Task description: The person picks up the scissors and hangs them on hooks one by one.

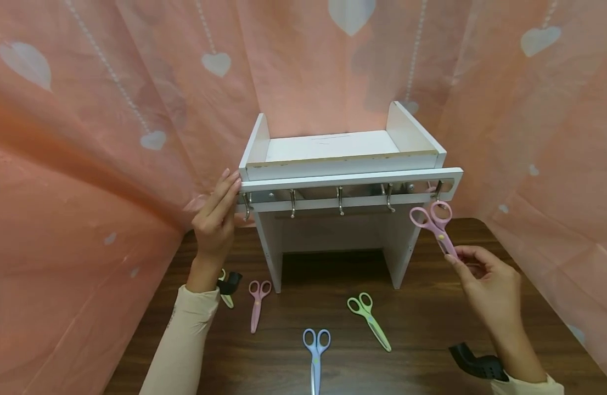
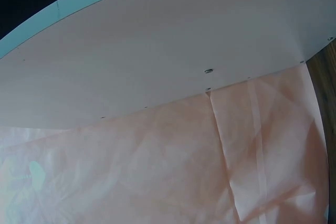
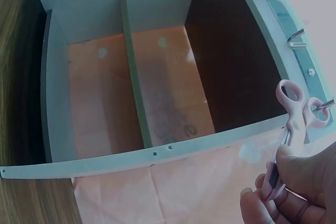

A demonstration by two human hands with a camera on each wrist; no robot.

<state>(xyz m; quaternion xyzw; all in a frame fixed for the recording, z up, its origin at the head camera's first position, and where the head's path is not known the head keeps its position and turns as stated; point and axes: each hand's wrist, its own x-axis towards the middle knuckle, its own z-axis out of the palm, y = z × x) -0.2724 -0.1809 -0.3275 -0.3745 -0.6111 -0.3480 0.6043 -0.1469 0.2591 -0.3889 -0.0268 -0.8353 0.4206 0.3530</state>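
My right hand (image 1: 491, 288) pinches pink scissors (image 1: 439, 230) by the blade end, with the handles upward. In the right wrist view, one finger loop of the scissors (image 3: 296, 111) is at the end hook (image 3: 323, 105), whose tip shows within the loop. That hook is at the right end of a white hook rail (image 1: 313, 206) on the front of a small white shelf unit (image 1: 343, 173). My left hand (image 1: 217, 214) rests with straight fingers on the rail's left end. Only the unit's side panel (image 2: 173, 51) and cloth show in the left wrist view.
On the dark wooden table (image 1: 284, 362) lie pink scissors (image 1: 256, 307), blue scissors (image 1: 315, 356) and green scissors (image 1: 370, 321). Yellowish scissors (image 1: 228, 299) are partly hidden by my left wrist's black strap. Peach cloth (image 1: 86, 219) with hearts surrounds the table.
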